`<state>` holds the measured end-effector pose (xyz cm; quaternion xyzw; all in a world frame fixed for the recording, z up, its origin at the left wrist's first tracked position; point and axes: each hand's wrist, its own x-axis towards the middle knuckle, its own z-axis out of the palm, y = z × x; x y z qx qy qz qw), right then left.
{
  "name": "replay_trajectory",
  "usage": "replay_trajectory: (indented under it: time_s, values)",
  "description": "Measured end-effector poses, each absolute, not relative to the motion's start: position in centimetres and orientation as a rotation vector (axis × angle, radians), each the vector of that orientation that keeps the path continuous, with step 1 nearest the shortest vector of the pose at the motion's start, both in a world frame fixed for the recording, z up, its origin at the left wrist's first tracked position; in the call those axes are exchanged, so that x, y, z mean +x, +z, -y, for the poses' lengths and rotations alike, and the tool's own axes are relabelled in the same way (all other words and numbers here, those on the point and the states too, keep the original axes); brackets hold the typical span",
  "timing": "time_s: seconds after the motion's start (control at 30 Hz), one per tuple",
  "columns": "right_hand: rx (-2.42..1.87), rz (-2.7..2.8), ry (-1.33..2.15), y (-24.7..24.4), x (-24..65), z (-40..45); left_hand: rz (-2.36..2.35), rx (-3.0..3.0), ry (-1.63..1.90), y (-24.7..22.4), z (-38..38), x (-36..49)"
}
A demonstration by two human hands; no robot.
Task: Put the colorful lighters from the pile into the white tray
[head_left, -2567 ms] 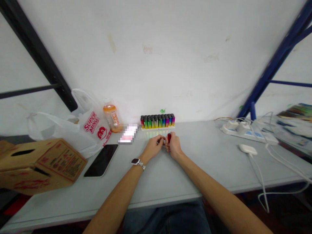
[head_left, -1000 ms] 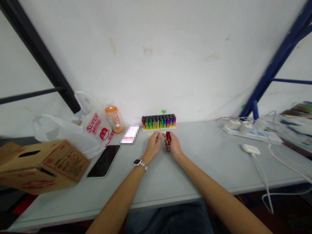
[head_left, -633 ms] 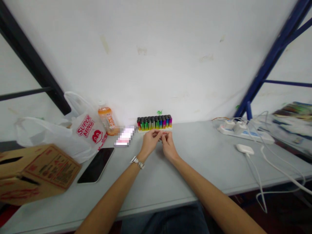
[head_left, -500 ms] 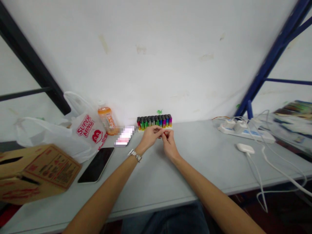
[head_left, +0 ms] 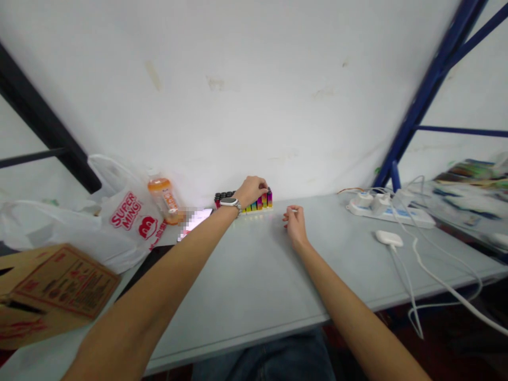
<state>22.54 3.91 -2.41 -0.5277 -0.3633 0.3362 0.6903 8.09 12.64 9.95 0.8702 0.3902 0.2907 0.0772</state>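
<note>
Multicoloured lighters (head_left: 270, 199) with dark tops stand upright in a row in a low white tray (head_left: 262, 211) against the wall. My left hand (head_left: 251, 190), a metal-banded watch (head_left: 229, 202) on its wrist, reaches over the row and covers its middle. Its fingers pinch down at the top of a lighter near the right end; the fingertips are partly hidden. To the right of the tray, my right hand (head_left: 296, 222) hovers just above or rests on the grey table (head_left: 238, 286), which I cannot tell. Its fingers are loosely curled and slightly apart, with nothing visible in them.
At left are a cardboard box (head_left: 59, 291), a white plastic bag (head_left: 119, 233), an orange-capped bottle (head_left: 164, 201), a lit phone (head_left: 195, 225) and a dark phone (head_left: 145, 270) partly behind my forearm. A power strip (head_left: 413, 216), a white charger (head_left: 389, 238) and cables lie at right.
My hands, together in front of the tray before, have parted. The left moved up onto the lighters' right end; the right drew away to the right. The view shifted slightly.
</note>
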Motion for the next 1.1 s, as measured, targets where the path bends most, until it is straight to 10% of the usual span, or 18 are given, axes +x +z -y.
replay_trajectory:
  time_s: [1.1]
  values:
    - [-1.272, 0.97, 0.779, -3.4, 21.8, -4.6, -1.427, 3.03, 0.615, 4.9, -11.7, 8.1]
